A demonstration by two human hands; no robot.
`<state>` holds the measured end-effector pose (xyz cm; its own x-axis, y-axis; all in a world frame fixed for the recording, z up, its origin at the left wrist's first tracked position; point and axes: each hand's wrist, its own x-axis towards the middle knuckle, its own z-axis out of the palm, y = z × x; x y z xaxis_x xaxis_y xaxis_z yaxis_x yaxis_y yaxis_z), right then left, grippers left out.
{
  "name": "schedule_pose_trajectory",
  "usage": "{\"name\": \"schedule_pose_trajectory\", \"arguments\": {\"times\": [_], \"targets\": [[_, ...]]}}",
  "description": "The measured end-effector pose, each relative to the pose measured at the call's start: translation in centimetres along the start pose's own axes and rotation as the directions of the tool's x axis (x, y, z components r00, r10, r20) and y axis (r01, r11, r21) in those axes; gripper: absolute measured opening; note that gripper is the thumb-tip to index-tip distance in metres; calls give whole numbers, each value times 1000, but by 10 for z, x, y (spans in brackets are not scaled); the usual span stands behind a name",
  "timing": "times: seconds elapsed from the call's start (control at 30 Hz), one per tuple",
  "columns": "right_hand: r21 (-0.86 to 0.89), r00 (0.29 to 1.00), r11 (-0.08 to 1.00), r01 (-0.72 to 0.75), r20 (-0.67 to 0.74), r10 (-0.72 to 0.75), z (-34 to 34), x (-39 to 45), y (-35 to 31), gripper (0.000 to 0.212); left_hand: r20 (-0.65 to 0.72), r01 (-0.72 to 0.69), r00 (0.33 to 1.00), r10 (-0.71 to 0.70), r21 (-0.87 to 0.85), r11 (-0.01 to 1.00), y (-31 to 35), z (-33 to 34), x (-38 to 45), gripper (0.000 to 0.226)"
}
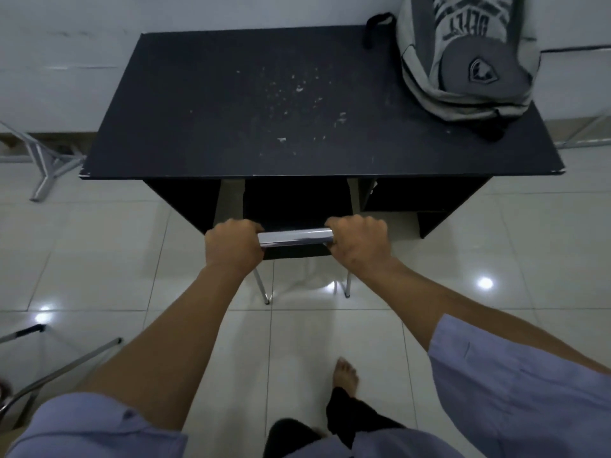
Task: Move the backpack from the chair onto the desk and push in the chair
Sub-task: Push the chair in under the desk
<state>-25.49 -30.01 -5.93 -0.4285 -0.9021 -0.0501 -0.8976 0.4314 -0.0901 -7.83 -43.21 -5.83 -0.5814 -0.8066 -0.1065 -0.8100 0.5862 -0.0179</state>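
Note:
A grey and beige backpack (469, 57) lies on the far right corner of the black desk (264, 104), its black strap trailing to the left. The chair (295, 237) stands in front of the desk, its dark seat partly under the desk top and its shiny metal top rail toward me. My left hand (233, 246) is closed around the left end of that rail. My right hand (358, 241) grips the right end. Two thin chrome chair legs show below on the tiles.
The desk stands against a white wall, with black side panels and a shelf block under its right half. Metal frame legs (43, 163) stand at the left, another metal frame (49, 365) at the lower left. My bare foot (345, 375) is on the glossy white tile floor.

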Motion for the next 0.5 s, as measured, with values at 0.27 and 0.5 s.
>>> {"name": "schedule_pose_trajectory", "arguments": {"times": [0.27, 0.5], "targets": [[-58, 998, 997, -53, -39, 51, -2, 64, 7, 19, 32, -81, 996, 81, 15, 997, -7, -8, 75, 30], [-76, 989, 990, -121, -98, 113, 3, 119, 6, 16, 36, -172, 985, 171, 25, 985, -20, -15, 136, 26]]}}
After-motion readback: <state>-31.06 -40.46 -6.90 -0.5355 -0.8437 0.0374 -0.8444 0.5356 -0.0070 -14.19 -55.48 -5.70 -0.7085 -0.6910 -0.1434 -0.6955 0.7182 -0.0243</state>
